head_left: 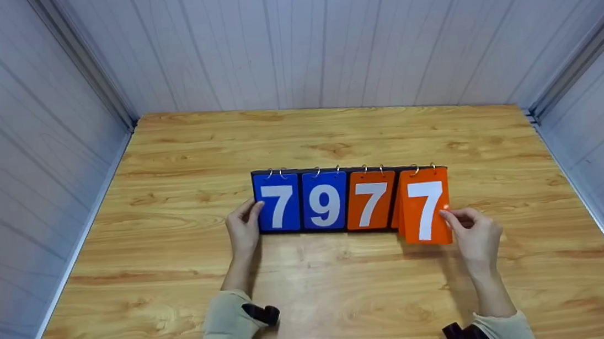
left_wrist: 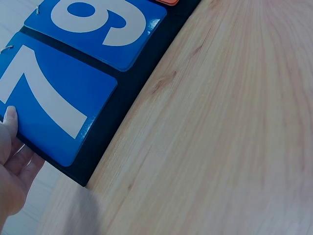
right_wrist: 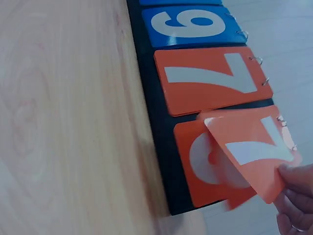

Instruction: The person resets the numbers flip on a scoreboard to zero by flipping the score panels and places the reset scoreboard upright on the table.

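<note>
Walls (head_left: 295,43): pale panels with faint wood-like streaks. Desk (head_left: 321,311): yellow-brown wood grain, knotted. Flip scoreboard (left_wrist: 117,107): long black rectangular backing, over the middle of the desk (whether it touches the wood cannot be told). Sleeves (head_left: 222,332): two, beige cloth. Number cards, glossy and round-cornered, in a row from the left: blue 7 (head_left: 280,205), blue 9 (head_left: 325,200), inner orange 7 (head_left: 371,200), end orange 7 (head_left: 426,207), the last lifted off the backing (a partly covered white numeral lies beneath). Left grip (head_left: 244,230): closed about the board's left end, thumb on the face of the blue 7, fingers behind. Right grip (head_left: 477,235): thumb and fingers pinched together on the right edge of the end orange 7. Metal rings (head_left: 364,169): thin loops, two above each number. Finger ring (right_wrist: 297,228): slender band, right hand.
</note>
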Demonstrator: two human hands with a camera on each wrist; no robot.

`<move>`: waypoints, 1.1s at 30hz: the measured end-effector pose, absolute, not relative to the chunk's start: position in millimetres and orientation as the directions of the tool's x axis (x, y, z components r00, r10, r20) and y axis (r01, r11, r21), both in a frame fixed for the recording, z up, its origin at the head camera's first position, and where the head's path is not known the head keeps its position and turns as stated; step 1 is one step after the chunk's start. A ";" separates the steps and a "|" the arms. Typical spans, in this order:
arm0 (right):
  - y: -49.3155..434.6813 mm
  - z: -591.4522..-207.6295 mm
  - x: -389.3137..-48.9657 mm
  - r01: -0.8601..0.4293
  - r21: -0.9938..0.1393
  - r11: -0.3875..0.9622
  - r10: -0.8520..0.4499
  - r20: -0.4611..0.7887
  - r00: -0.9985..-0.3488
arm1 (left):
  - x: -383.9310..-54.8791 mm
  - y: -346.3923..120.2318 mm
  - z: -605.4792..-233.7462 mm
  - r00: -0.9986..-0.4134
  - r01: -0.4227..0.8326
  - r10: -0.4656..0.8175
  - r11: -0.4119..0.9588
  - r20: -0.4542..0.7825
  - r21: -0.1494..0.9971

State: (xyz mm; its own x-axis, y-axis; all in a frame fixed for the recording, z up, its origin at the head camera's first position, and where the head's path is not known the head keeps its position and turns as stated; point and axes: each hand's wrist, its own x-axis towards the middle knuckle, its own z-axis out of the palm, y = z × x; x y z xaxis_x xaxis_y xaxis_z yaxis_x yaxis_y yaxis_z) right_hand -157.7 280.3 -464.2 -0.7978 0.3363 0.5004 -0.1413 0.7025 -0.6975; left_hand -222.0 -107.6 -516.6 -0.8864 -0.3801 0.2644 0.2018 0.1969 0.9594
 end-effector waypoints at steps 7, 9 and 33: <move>291.8 -466.2 -156.6 -0.154 -0.808 0.568 0.353 0.409 -0.842 | -221.9 -107.7 -515.9 -0.892 0.185 -0.379 0.189 0.246 0.964; 297.5 -465.8 -156.0 -0.131 -0.872 0.472 0.354 0.324 -0.877 | -222.1 -107.8 -516.1 -0.892 0.186 -0.381 0.181 0.243 0.966; 288.7 -415.5 -168.0 -0.495 -0.868 -0.030 0.267 0.471 -0.841 | -222.1 -107.4 -515.9 -0.889 0.206 -0.381 0.161 0.253 0.965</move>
State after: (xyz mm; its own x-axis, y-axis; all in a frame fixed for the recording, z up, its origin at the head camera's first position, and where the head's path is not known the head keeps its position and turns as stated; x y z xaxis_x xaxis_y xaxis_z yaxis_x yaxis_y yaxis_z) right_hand -168.0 288.7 -415.5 -0.8409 0.2669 0.4707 -0.4955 -0.0300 -0.8681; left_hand -222.1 -107.4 -515.9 -0.8895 -0.3807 0.2528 0.2056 0.1607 0.9654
